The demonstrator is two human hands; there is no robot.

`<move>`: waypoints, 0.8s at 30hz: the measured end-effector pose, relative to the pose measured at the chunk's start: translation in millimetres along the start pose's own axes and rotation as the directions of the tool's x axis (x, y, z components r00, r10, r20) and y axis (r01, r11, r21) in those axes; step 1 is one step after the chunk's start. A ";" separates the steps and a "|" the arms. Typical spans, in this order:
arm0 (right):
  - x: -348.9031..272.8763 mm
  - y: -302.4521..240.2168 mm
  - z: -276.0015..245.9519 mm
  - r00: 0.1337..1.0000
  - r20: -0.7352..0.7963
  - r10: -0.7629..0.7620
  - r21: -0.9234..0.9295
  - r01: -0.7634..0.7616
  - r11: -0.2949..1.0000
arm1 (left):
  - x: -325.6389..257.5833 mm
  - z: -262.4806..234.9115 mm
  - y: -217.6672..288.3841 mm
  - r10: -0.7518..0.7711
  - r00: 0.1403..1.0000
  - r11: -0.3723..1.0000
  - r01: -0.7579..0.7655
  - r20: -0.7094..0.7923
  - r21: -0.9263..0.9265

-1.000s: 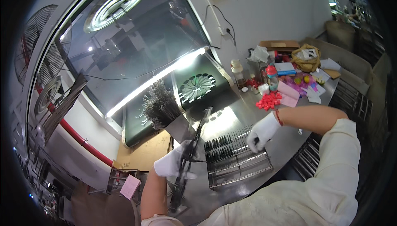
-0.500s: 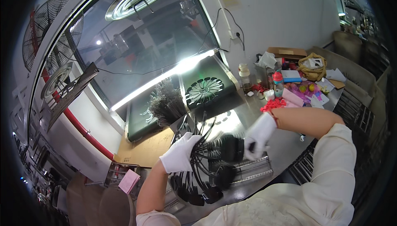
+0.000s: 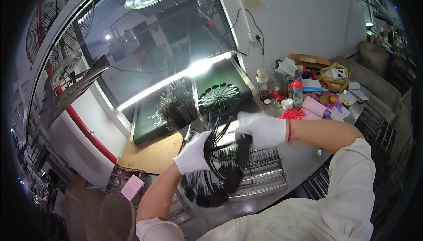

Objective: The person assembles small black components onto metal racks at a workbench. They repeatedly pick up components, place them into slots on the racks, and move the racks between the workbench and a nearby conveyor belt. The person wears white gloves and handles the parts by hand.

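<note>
My left hand (image 3: 194, 153), in a white glove, is closed around the thin curved stems of a bundle of black pieces with broad flat ends (image 3: 211, 199). Those ends fan out below and to the right of the hand. My right hand (image 3: 262, 129), also gloved in white, is smeared by motion beside the bundle's upper right. Its fingertips are close to one broad black end (image 3: 243, 148); whether they grip it cannot be seen. Under the bundle, a metal rack (image 3: 264, 170) with rows of slender upright prongs lies on the metal table (image 3: 299, 159).
Beyond the hands, a green belt (image 3: 212, 74) carries similar black pieces in a ring (image 3: 219, 96). Left of these stands a heap of dark thin pieces (image 3: 176, 106) near a cardboard sheet (image 3: 152, 155). Bottles (image 3: 261, 82) and red scraps (image 3: 291, 114) sit at the right. A lit tube (image 3: 198, 68) crosses above the belt.
My right hand has moved left and up, closer to my left hand. The bundle's black ends have shifted, uncovering more of the rack. The whole view has turned slightly.
</note>
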State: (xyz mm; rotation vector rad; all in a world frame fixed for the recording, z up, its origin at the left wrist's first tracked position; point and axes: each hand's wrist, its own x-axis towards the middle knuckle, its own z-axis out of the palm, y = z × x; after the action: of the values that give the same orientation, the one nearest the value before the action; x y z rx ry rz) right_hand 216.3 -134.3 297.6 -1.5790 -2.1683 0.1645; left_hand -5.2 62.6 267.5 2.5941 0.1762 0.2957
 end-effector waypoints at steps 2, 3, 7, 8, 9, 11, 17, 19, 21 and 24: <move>-18.0 44.0 14.6 0.692 0.700 -0.177 0.571 -0.393 0.720 | 6.9 2.7 14.7 0.107 0.994 0.932 -0.108 0.022 0.345; -26.8 55.5 25.5 0.574 0.793 -0.204 0.510 -0.443 0.738 | 2.1 1.8 11.2 0.116 0.993 0.935 -0.121 0.035 0.332; -35.5 20.4 8.2 0.958 -0.192 -0.214 -0.294 0.152 0.944 | -12.3 -20.3 -38.0 -0.054 0.969 0.941 0.130 0.242 -0.311; -22.5 0.0 -13.5 0.916 -0.243 -0.319 -0.493 0.167 0.854 | -9.4 -19.0 -33.7 -0.049 0.949 0.913 0.169 0.312 -0.372; -11.2 -24.3 -23.8 0.850 -0.325 -0.414 -0.438 0.253 0.863 | -6.4 -18.3 -22.5 -0.033 0.922 0.879 0.210 0.385 -0.427; 2.8 -47.9 -34.1 0.677 -0.161 -0.718 -0.634 0.487 0.601 | 5.4 -16.5 5.7 -0.030 0.856 0.892 0.256 0.517 -0.373; 20.2 -34.8 -13.6 0.930 -0.350 -0.109 -0.436 -0.059 0.898 | 17.0 8.3 -14.3 -0.034 0.936 0.759 0.252 0.351 -0.600; -8.1 20.3 -4.1 0.878 -0.362 -0.314 -0.357 0.180 0.916 | 45.8 17.7 7.0 -0.071 0.983 0.967 0.026 -0.170 -0.253; -23.6 38.3 -16.1 0.821 0.520 0.238 0.297 -0.434 0.850 | 44.2 20.5 12.3 0.334 0.853 0.798 -0.028 -0.402 0.602; -81.9 150.4 8.0 0.810 0.337 0.480 0.253 -0.569 0.783 | 23.0 -11.3 -5.9 0.064 0.724 0.997 -0.024 -0.686 0.068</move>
State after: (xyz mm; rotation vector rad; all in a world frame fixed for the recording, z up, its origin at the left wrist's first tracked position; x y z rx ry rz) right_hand 364.1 -158.1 214.2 -1.9902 -1.6656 0.9230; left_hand 14.0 77.3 278.0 2.4105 0.3849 1.2951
